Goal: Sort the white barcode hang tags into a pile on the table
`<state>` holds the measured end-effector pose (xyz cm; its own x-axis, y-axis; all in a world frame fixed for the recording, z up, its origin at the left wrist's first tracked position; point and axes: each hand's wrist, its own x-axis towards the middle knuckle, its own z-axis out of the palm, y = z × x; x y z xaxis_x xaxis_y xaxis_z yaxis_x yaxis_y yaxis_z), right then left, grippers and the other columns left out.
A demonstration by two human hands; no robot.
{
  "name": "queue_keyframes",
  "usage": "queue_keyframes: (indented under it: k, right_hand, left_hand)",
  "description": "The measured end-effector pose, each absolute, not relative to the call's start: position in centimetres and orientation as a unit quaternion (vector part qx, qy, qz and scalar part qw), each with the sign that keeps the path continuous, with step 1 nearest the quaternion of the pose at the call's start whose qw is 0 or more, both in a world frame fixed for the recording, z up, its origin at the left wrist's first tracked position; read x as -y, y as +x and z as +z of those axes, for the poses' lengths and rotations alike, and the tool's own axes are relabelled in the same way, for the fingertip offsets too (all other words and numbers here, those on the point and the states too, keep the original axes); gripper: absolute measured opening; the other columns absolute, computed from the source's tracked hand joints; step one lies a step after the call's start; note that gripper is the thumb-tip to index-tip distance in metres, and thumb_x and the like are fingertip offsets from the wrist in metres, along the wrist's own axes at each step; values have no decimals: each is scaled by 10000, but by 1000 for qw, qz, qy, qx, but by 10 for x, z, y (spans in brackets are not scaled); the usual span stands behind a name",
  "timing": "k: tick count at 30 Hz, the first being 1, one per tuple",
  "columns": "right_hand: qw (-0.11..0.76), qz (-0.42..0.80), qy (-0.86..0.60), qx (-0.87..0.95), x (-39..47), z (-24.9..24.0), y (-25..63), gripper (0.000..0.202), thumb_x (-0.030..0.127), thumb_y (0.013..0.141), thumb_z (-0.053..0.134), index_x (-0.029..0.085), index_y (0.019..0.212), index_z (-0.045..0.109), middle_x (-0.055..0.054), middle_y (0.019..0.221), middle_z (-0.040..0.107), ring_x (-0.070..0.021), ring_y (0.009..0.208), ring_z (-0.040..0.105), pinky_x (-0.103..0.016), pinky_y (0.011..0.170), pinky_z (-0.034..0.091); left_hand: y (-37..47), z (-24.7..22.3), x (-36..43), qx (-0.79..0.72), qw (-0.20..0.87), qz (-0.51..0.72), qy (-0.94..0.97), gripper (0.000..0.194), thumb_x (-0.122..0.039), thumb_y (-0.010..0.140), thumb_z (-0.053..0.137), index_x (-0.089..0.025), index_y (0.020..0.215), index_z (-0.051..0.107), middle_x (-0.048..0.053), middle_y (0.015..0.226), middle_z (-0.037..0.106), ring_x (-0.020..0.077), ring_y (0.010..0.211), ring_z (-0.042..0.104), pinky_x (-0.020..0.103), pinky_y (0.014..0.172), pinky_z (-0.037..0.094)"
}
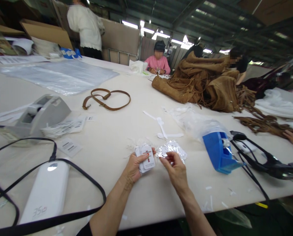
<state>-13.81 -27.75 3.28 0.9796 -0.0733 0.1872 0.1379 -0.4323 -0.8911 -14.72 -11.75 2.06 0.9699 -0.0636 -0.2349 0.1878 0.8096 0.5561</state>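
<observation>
My left hand (134, 165) is closed around a small stack of white hang tags (148, 160), the top one printed with a coloured figure and the word TOTEM. Just to the right, my right hand (176, 168) has thumb and fingers bent together at a pile of small clear plastic packets (172, 149) with white pieces inside. Whether a packet is pinched between those fingertips cannot be made out. White paper strips (162, 127) lie on the table beyond both hands.
At left are a grey tape dispenser (42, 113), printed labels (69, 126) and a cabled white power bank (48, 190). A brown strap (117, 108) lies ahead. Brown suede bags (198, 80), a blue tape dispenser (216, 152) and black glasses (271, 162) are at right. Other people surround the table.
</observation>
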Motion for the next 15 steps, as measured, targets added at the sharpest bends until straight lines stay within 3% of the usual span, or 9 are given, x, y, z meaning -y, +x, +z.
queue_keyframes:
  k: [2,5,12,15]
  right_hand:
    - [625,2,-779,37,257,30,-145,455,528,638,700,151,824,526,-12,712,519,-138,650,463,-269,620,380]
    - [687,39,-725,32,240,24,-148,400,466,629,713,139,675,487,17,617,453,-98,587,392,-230,561,323]
    - [698,75,-713,8,247,21,-145,405,505,644,686,129,692,544,6,608,491,-99,565,404,-226,536,316]
    - [694,34,-719,-7,255,23,-141,425,534,655,671,131,728,559,3,635,496,-100,576,401,-224,534,315]
  left_hand:
    - [-148,20,118,-95,944,-70,307,355,-118,600,749,-57,941,669,152,919,694,236,809,660,261,647,571]
    - [-149,20,118,-88,943,-72,311,367,-127,585,755,-43,931,665,159,907,691,228,756,657,254,614,559]
    - [-147,18,121,-129,942,-63,303,283,-116,614,732,-49,870,631,124,756,689,210,611,644,304,561,566]
    - [-144,17,120,-148,943,-58,293,218,-99,664,681,-61,871,625,117,763,694,221,643,658,313,586,576]
